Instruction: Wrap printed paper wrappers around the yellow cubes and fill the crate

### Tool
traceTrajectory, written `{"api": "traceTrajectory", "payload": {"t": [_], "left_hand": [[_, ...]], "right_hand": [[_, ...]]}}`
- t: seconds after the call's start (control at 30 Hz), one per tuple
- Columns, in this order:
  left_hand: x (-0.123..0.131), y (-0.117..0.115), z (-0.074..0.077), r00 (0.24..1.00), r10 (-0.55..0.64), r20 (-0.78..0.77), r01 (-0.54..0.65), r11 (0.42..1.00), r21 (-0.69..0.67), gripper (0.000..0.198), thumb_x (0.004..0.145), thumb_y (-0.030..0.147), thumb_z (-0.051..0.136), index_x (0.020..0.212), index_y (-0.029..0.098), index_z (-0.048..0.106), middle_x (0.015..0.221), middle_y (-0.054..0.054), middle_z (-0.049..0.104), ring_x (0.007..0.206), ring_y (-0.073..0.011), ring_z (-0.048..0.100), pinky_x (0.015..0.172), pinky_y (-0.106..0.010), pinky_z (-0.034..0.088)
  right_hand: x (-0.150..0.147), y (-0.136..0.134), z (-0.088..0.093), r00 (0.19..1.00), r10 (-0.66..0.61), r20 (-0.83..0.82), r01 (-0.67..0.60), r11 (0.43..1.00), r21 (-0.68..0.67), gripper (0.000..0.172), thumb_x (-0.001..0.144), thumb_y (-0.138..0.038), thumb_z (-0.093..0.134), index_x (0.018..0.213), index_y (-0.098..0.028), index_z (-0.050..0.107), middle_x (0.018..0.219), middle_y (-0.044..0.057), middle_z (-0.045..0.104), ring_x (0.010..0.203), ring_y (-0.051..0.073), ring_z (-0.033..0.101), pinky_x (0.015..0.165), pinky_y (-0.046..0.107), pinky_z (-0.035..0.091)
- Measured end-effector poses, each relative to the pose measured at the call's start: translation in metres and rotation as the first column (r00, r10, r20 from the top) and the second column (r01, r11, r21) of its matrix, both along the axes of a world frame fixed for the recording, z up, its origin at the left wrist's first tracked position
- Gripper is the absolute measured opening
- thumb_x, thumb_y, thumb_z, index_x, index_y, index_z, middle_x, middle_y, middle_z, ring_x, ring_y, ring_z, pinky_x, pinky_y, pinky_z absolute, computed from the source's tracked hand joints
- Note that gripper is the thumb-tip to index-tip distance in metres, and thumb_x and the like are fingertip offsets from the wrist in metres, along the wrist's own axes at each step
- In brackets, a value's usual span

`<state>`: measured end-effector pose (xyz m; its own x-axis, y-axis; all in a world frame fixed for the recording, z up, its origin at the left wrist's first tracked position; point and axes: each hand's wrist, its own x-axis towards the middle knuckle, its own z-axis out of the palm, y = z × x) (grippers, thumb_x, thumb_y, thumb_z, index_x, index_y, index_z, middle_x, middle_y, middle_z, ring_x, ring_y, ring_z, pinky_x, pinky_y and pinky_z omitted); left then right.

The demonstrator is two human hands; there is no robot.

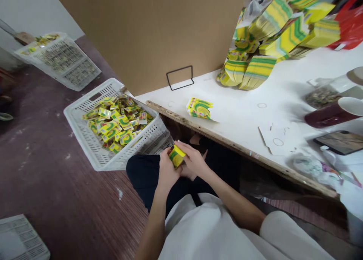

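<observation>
Above my lap, both hands hold one small yellow-and-green box (177, 157). My left hand (168, 169) grips it from the left side, and my right hand (193, 158) has its fingers closed on the right and upper edge. To the left, a white plastic basket (82, 133) holds a heap of similar yellow-green boxes (113, 126). Ahead on the white table lies a flat yellow-green carton (200, 108), apart from my hands. What lies inside the held box is hidden.
A large cardboard sheet (153, 33) stands upright with a black wire stand (180, 78) before it. Stacks of flat cartons (258, 71) lie at the back right. A dark mug (326, 114) and a phone (342, 142) are rightward. Another basket (68, 63) stands on the floor.
</observation>
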<state>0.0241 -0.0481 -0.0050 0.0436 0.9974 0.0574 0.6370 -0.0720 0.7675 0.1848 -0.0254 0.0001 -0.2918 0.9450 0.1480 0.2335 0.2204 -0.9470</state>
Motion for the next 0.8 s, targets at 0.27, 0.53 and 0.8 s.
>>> {"api": "traceTrajectory", "payload": {"t": [0.27,0.53,0.8], "left_hand": [[-0.019,0.002,0.039,0.999,-0.022,-0.048,0.020,0.999,-0.035,0.052,0.066,0.026,0.081,0.114,0.021,0.062,0.111,-0.007,0.072,0.099,-0.0253,0.069,0.091,-0.040,0.057],[-0.017,0.005,0.043,0.996,-0.076,-0.046,0.078,0.995,0.056,0.053,0.068,0.028,0.081,0.117,0.019,0.064,0.114,-0.009,0.073,0.105,-0.0265,0.070,0.095,-0.042,0.056],[-0.021,0.003,0.036,0.997,-0.067,0.033,0.067,0.998,-0.014,0.055,0.064,0.028,0.084,0.115,0.019,0.067,0.112,-0.008,0.075,0.101,-0.0257,0.071,0.093,-0.039,0.057]], "right_hand": [[0.023,0.019,0.017,0.936,0.285,0.207,-0.299,0.953,0.040,0.029,0.097,-0.028,0.061,0.123,-0.026,0.073,0.160,0.010,0.044,0.144,0.028,0.048,0.118,0.045,0.042],[0.027,0.022,0.032,0.925,0.315,0.211,-0.337,0.938,0.077,0.028,0.092,-0.025,0.067,0.119,-0.018,0.070,0.149,0.018,0.050,0.144,0.027,0.047,0.116,0.046,0.042],[0.027,0.024,0.024,0.902,0.379,0.208,-0.399,0.915,0.062,0.019,0.098,-0.032,0.060,0.104,-0.020,0.073,0.141,0.014,0.056,0.141,0.025,0.050,0.116,0.044,0.043]]}}
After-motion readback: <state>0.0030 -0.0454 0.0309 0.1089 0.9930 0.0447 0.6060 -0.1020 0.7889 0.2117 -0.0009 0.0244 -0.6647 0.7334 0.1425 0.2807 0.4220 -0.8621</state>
